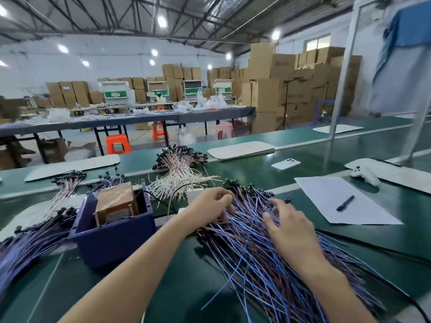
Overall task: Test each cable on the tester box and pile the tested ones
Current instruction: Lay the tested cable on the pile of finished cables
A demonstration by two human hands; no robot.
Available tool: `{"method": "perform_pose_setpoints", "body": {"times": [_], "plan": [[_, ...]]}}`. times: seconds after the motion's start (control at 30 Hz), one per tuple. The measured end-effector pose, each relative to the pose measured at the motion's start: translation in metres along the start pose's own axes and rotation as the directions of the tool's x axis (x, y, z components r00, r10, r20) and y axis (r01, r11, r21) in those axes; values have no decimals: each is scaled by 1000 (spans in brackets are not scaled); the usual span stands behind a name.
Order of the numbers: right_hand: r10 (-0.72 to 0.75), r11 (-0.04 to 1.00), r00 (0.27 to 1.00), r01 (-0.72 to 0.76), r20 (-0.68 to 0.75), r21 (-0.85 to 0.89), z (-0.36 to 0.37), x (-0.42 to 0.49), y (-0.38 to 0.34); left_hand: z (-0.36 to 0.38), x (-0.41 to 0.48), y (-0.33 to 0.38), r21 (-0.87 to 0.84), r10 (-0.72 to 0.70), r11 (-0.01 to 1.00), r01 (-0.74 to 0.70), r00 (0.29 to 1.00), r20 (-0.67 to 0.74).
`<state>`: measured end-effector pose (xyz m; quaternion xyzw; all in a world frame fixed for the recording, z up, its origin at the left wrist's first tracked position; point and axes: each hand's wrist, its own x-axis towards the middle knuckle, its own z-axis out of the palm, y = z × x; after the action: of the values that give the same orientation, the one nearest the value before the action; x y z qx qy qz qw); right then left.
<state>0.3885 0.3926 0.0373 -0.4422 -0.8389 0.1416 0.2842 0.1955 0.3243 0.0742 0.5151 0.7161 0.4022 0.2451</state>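
A large heap of blue and brown cables (268,257) with black end caps spreads over the green bench in front of me. My left hand (211,205) lies on the heap's far left part, fingers curled among the cables. My right hand (285,223) rests on the heap just to the right, fingers spread and bent down onto the wires. The tester, a brown block inside a dark blue box (112,226), stands to the left of my left arm. Another pile of blue cables (25,243) lies at the far left.
A bundle of white and pink cables (179,171) lies behind the box. White paper with a black pen (345,203) sits at the right. A white phone (285,164), a white game controller (365,174) and white mats lie further back on the green bench (186,283).
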Motion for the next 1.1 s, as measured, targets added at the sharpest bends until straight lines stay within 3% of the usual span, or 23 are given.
{"method": "perform_pose_setpoints", "body": {"times": [0.13,0.27,0.37,0.47,0.63,0.73,0.83,0.93,1.0,1.1], "plan": [[-247,963,969,248,-28,106,43,-18,-68,-34,-52,-33,175,-45,984,15,985,169],[-418,901,898,391,136,185,105,-44,-128,-71,-114,-83,324,-226,935,144,946,231],[-453,887,831,382,323,259,148,-59,-163,-101,-159,-121,391,-336,882,265,934,123],[-484,875,754,429,443,225,178,-73,-194,-131,-196,-151,359,-392,859,365,920,3],[-461,885,796,445,393,136,206,-83,-212,-181,-229,-188,286,-369,840,462,871,-324],[-455,890,825,433,334,142,213,-84,-208,-215,-233,-211,285,-323,786,549,758,-567],[-432,902,844,395,318,177,215,-81,-206,-243,-234,-236,242,-310,687,685,577,-756],[-418,907,852,374,314,193,217,-80,-205,-258,-236,-259,149,-451,578,802,466,-761],[-416,908,857,369,304,200,219,-80,-205,-256,-236,-271,109,-523,598,794,490,-698],[-415,906,860,362,296,218,220,-79,-205,-237,-236,-282,240,-529,551,799,557,-640]]}}
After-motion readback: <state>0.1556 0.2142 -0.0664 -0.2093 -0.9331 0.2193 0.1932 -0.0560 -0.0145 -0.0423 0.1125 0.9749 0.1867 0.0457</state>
